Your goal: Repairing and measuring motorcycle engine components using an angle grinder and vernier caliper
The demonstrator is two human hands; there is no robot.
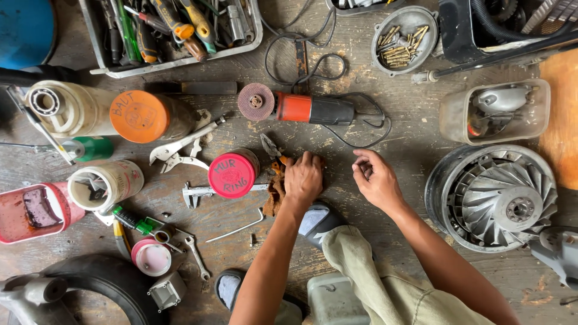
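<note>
My left hand (pixel 303 179) rests knuckles up on the wooden floor, fingers curled over the orange handles of a pair of pliers (pixel 272 148) and a rusty brown rag (pixel 276 191). My right hand (pixel 374 179) hovers just to the right, fingers bent inward and pinched together; whether it holds something small I cannot tell. An angle grinder (pixel 298 106) with a red and black body lies just beyond both hands, its cord looping behind. A red-lidded jar (pixel 233 173) stands to the left of my left hand.
A tool tray (pixel 171 30) sits at the top left and a bowl of bolts (pixel 403 39) at the top right. A finned metal wheel (pixel 494 195) lies right. Locking pliers (pixel 180 147), a caliper (pixel 195 192), cans and spanners scatter left.
</note>
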